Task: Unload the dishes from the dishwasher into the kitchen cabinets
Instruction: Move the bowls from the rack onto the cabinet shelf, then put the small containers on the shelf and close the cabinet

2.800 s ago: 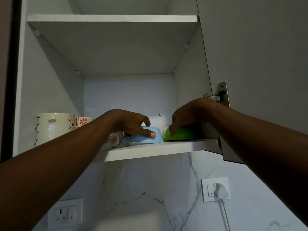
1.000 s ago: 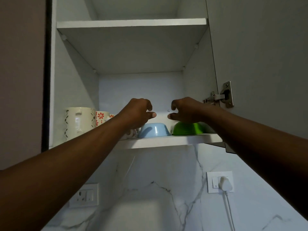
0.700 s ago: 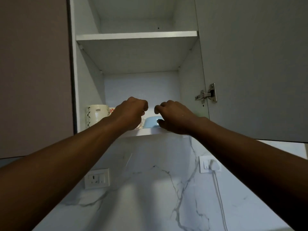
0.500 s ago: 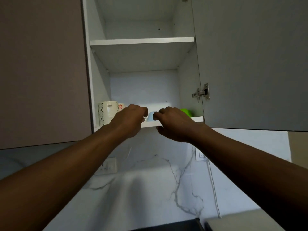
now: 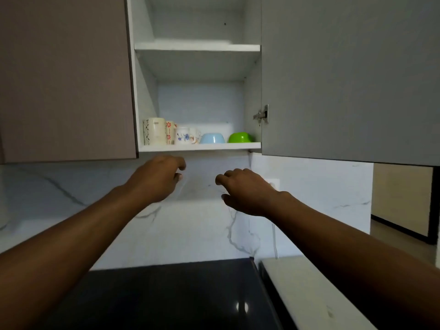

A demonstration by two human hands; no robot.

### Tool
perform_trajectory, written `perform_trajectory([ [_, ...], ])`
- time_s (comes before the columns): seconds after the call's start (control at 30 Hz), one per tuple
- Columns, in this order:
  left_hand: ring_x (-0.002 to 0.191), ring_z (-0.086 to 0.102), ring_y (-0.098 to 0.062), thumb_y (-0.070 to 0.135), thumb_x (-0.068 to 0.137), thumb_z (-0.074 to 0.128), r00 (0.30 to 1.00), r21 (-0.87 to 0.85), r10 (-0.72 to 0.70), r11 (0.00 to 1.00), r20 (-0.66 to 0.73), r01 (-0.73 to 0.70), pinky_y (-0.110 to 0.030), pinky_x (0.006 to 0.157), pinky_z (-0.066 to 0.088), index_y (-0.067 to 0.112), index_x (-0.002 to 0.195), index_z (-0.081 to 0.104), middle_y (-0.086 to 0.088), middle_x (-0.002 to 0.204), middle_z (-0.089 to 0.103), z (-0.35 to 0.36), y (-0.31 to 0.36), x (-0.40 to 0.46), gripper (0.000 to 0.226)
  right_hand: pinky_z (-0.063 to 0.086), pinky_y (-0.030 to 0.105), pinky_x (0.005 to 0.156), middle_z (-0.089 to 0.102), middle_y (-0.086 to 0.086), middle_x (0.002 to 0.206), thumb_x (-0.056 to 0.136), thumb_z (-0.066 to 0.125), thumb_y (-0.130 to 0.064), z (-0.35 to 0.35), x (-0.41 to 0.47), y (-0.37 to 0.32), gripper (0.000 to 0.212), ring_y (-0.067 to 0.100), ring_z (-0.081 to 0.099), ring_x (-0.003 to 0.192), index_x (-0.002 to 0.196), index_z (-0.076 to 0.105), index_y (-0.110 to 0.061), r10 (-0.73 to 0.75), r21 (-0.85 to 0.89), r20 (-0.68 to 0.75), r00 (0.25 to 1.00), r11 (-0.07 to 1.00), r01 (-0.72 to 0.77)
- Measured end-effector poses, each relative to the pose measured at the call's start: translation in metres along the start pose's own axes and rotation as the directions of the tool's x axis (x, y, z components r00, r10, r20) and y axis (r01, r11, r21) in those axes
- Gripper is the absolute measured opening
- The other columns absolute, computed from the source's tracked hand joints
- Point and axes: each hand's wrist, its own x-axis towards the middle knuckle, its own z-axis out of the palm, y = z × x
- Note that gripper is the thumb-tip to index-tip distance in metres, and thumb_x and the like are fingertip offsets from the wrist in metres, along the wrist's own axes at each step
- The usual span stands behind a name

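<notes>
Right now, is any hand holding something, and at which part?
Nothing is held. The left hand and right hand are empty below the shelf, where the blue bowl and green bowl sit.

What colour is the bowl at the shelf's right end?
Bright green bowl, clearest in the head view.

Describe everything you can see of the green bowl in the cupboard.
The green bowl is small, round and bright lime green, with a smooth, slightly glossy surface that looks like plastic. It appears to sit upside down, domed side up, on the lower shelf at the far right end, close to the cupboard's right wall. The blue bowl stands to its left with a small gap between them. Neither hand touches it; both are below the shelf.
</notes>
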Motion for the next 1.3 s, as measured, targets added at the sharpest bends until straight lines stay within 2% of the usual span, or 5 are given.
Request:
perform_trajectory([
  [0.4,0.116,0.050,-0.022,0.027,0.097,0.051,0.954,0.043,-0.136,0.991,0.267,0.129,-0.030,0.084,0.040,0.019,0.130,0.049,-0.007,0.131,0.052,0.043,0.187,-0.176,0.034,0.048,0.038,0.085,0.061,0.010,0.116,0.091,0.055,-0.027,-0.013,-0.215,0.000,0.040,0.028,0.058,0.101,0.128,0.048,-0.013,-0.084,0.212,0.183,0.979,0.976,0.044],
  [0.8,0.101,0.056,-0.024,0.026,0.094,0.054,0.923,-0.051,-0.169,0.979,0.344,0.199,-0.038,0.084,0.050,0.014,0.114,0.056,-0.007,0.117,0.057,0.015,0.343,-0.338,0.023,0.042,0.033,0.075,0.061,0.013,0.111,0.090,0.052,-0.028,-0.059,-0.439,-0.012,0.039,0.030,0.058,0.097,0.126,0.050,-0.013,-0.020,0.357,0.278,0.960,0.930,-0.085],
  [1.0,0.112,0.053,-0.023,0.027,0.096,0.051,0.860,-0.044,-0.236,0.957,0.453,0.286,-0.033,0.087,0.046,0.015,0.124,0.054,-0.005,0.127,0.055,0.040,0.412,-0.453,0.030,0.050,0.040,0.086,0.061,0.011,0.115,0.091,0.052,-0.027,-0.066,-0.570,-0.047,0.038,0.028,0.060,0.101,0.127,0.049,-0.014,-0.060,0.461,0.390,0.919,0.877,-0.139],
  [1.13,0.107,0.055,-0.023,0.026,0.097,0.048,0.753,-0.016,-0.264,0.940,0.602,0.342,-0.032,0.086,0.048,0.015,0.127,0.051,-0.008,0.130,0.052,0.049,0.454,-0.512,0.032,0.050,0.043,0.085,0.060,0.013,0.114,0.090,0.051,-0.023,-0.078,-0.650,-0.056,0.040,0.030,0.059,0.100,0.129,0.047,-0.013,-0.161,0.491,0.489,0.857,0.863,-0.118],
  [1.3,0.108,0.054,-0.022,0.027,0.097,0.049,0.745,-0.036,-0.263,0.933,0.613,0.359,-0.030,0.085,0.046,0.014,0.126,0.052,-0.007,0.127,0.054,0.068,0.499,-0.529,0.031,0.043,0.035,0.087,0.059,0.011,0.118,0.091,0.051,-0.019,-0.081,-0.715,-0.036,0.040,0.028,0.056,0.105,0.130,0.047,-0.014,-0.108,0.476,0.535,0.838,0.858,-0.193],
])
